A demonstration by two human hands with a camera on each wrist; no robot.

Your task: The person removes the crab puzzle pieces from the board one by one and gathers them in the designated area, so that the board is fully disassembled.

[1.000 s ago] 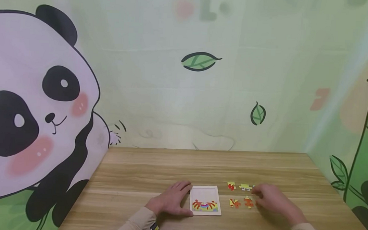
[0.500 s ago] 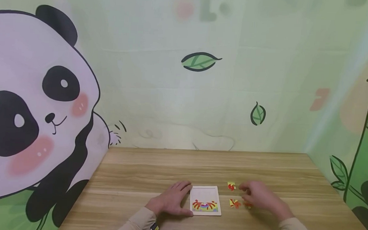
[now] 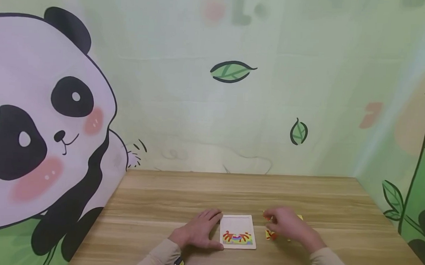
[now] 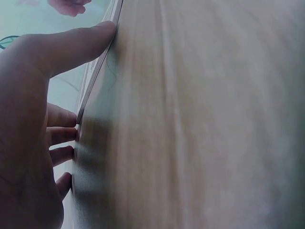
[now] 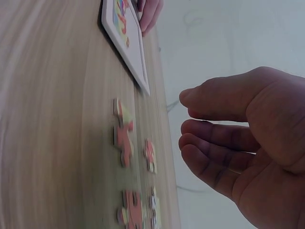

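My left hand (image 3: 199, 228) rests on the table with its thumb and index fingertips at the left edge of a white-framed jigsaw tray (image 3: 238, 223). Along the tray's near side lies a fitted strip of puzzle pieces (image 3: 237, 238) in red, yellow and blue. My right hand (image 3: 289, 223) hovers over loose puzzle pieces right of the tray, its fingers loosely bent. In the right wrist view the thumb and fingers (image 5: 209, 98) hold nothing. Below them lie a red-and-yellow piece (image 5: 124, 138), a smaller one (image 5: 150, 155) and a red one (image 5: 133, 210).
The wood-grain table (image 3: 181, 190) runs back to a pale green wall cloth (image 3: 185, 107) printed with leaves. A large panda print (image 3: 38, 121) covers the left side. In the head view the right hand hides part of the loose pieces; a yellow one (image 3: 300, 217) peeks out behind it.
My right hand has moved left across the loose pieces, from their right side to above those nearest the tray. My left hand and the tray stay as they were.
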